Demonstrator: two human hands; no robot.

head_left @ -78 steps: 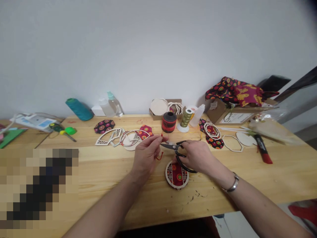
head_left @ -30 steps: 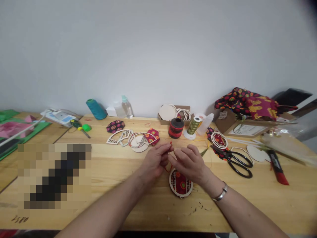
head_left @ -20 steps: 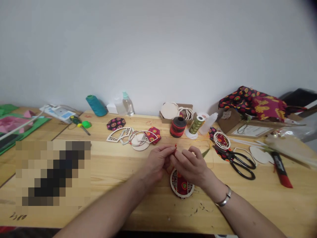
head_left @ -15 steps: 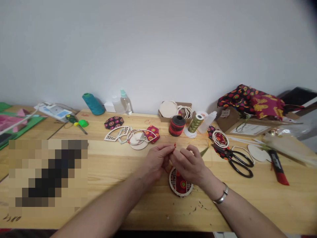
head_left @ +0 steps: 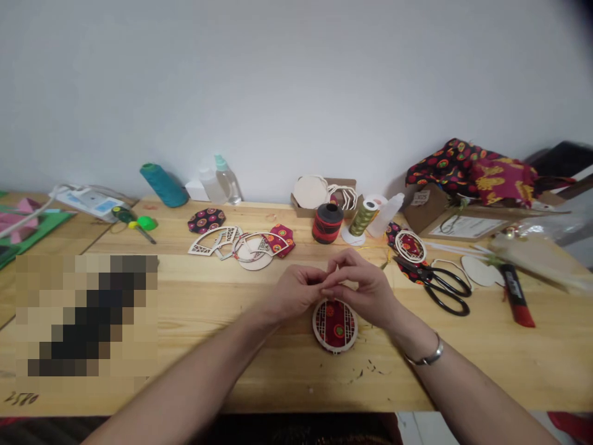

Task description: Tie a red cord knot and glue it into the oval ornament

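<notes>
Pinching, fingers curled, the left hand (head_left: 299, 290) hovers just beyond the round ornament (head_left: 331, 327), which lies bodyward of both hands on the tabletop (head_left: 194, 303), lattice strips (head_left: 348, 321) pointing forward, neither hand clearly nearer. The right hand (head_left: 364, 287) pinches too, fingertips meeting; what either holds is hidden. Scissors (head_left: 425, 272) lie farther right.

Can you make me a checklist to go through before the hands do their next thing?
1. Hands close together: ok. The left hand and right hand meet at their fingers.
2. Something gripped between them: cannot tell. The fingers hide it.
3. Scissors put down: ok. They lie to the right of the hands.
4. Whole round framed piece in sight: not ok. The hands cover its top edge.
5. Dark scraps tidied away: not ok. Some lie near the round framed piece.
6. Red-and-black spool standing: ok, it's upright.
</notes>
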